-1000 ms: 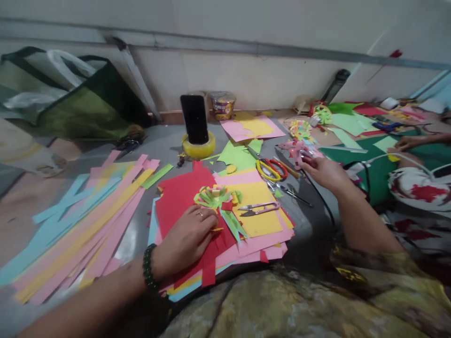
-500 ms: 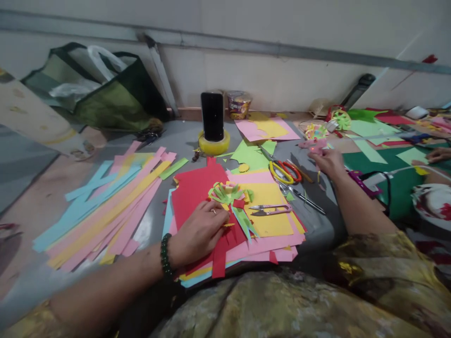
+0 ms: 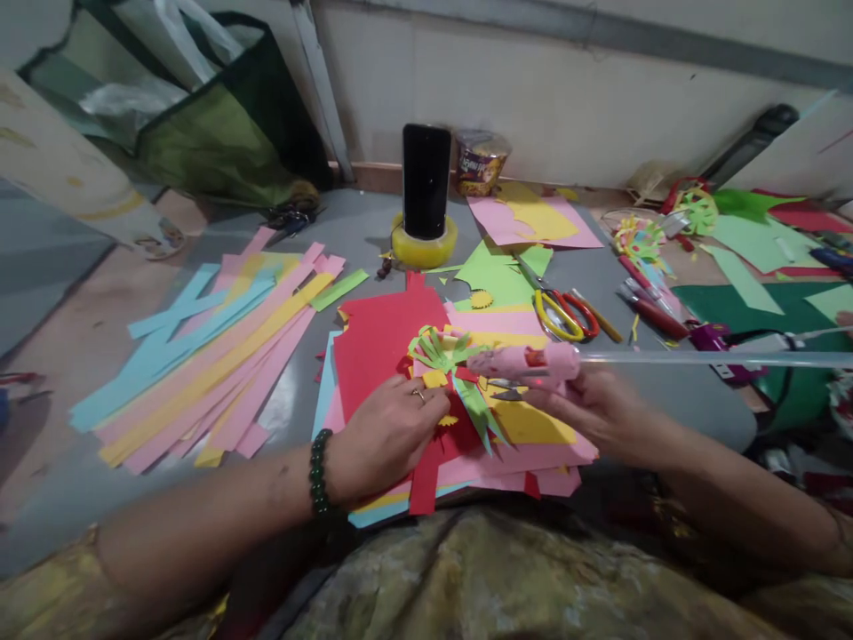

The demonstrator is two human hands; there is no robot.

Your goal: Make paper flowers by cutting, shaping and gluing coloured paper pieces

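My left hand, with a ring and a green bead bracelet, rests on a red paper sheet. Its bent fingers close on the near edge of a paper flower with green and yellow petals and green tails. Held in my right hand is a pink hot glue gun, a long clear glue stick running out of its back. The gun's nozzle points left, close over the flower. Partly hidden beneath it, thread snips lie on yellow paper. A small yellow paper piece shows beside my left fingers.
Colored paper strips spread at the left. A phone stands in a yellow tape roll, beside a noodle cup. Yellow- and red-handled scissors lie right of the stack. Another paper flower sits farther right. Someone's fingers show at the right edge.
My right hand has brought the glue gun from the right side over to the paper flower. My left hand stays at the flower. The view has shifted somewhat.
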